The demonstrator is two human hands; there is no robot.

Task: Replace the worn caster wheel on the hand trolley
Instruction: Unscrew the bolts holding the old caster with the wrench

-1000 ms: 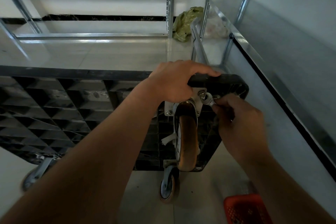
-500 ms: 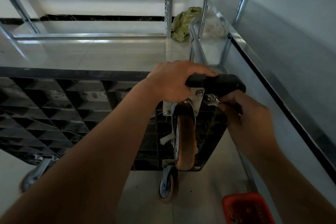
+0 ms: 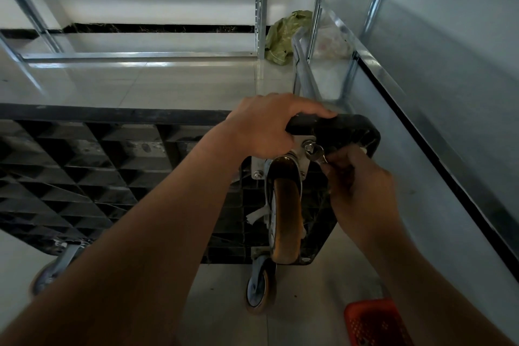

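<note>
- On the floor, head view: hand trolley [image 3: 84, 166] is tipped on its side, ribbed underside shown; worn caster wheel [image 3: 286, 219] sits at the upper right corner on its mounting plate [image 3: 304, 146].
- Left hand [image 3: 266, 126] is closed over the trolley's top edge, bracing it.
- Right hand [image 3: 362, 188] is closed around a small wrench [image 3: 317, 156], its open end set at the bolt [image 3: 309, 146].
- Full seating on the flats cannot be confirmed.
- Judged best: wrench pressed square, short swings, trolley held firm so slipping is avoided.
- Three plate bolts are visible, seemingly yet undone.
</note>
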